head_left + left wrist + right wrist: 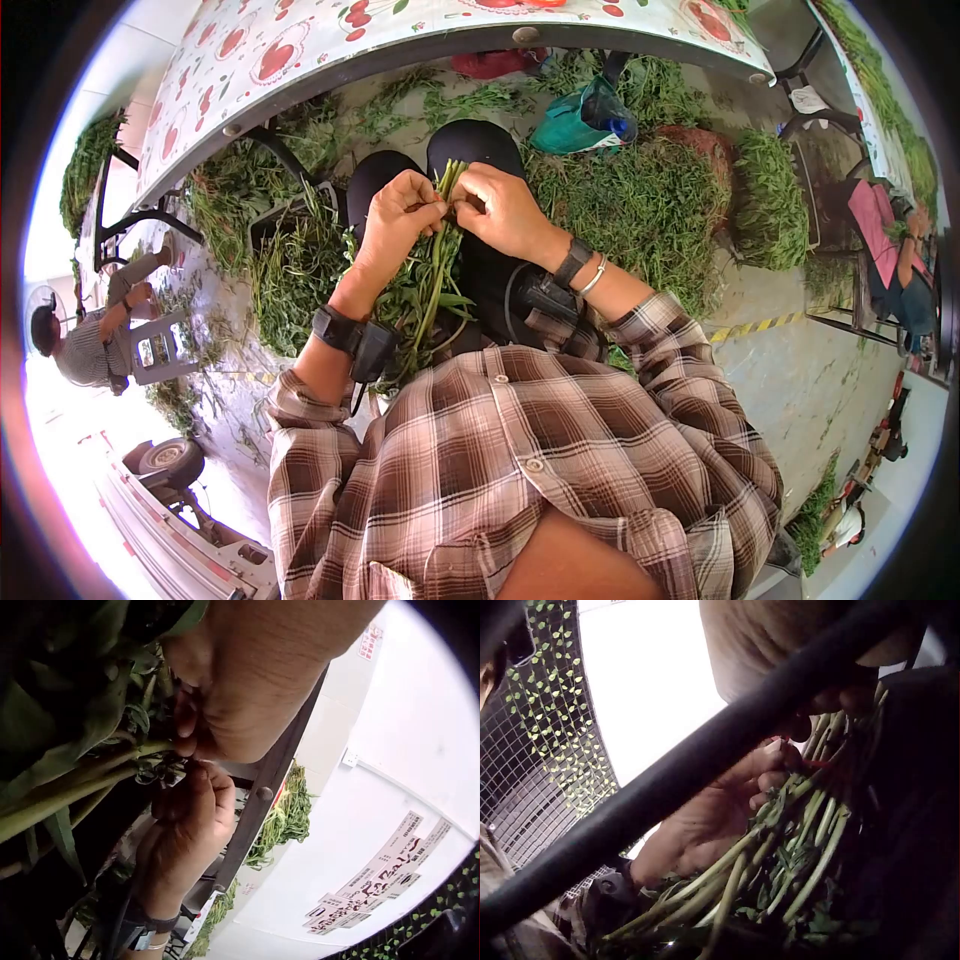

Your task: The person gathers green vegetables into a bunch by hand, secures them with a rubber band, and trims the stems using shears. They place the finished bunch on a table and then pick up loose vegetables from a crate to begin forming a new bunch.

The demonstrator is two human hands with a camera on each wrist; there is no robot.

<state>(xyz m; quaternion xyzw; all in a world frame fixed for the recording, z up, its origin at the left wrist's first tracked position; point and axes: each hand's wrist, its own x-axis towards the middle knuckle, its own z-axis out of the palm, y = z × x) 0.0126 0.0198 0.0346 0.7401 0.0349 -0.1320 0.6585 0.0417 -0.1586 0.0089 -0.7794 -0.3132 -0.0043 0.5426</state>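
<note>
A bunch of leafy green stems (pixel 437 275) lies over the person's lap, its cut ends pointing away from the body. Around the stems near those ends runs a thin red tie (pixel 819 763). The left hand (pixel 405 215) pinches at the tie from the left side, thumb and forefinger together. From the other side, the right hand (pixel 505 212) pinches there too, with curled fingers, and the fingertips of both hands meet over the stems. In the right wrist view a dark strap or cable crosses in front, and the right fingertips are partly hidden.
A table with a cherry-print cloth (pixel 275 60) stands ahead. A crate of greens (pixel 295 270) is at the left, and heaps of cut greens (pixel 640 210) cover the floor at the right. Beyond the knees lies a teal bag (pixel 580 120). Other people sit at both sides.
</note>
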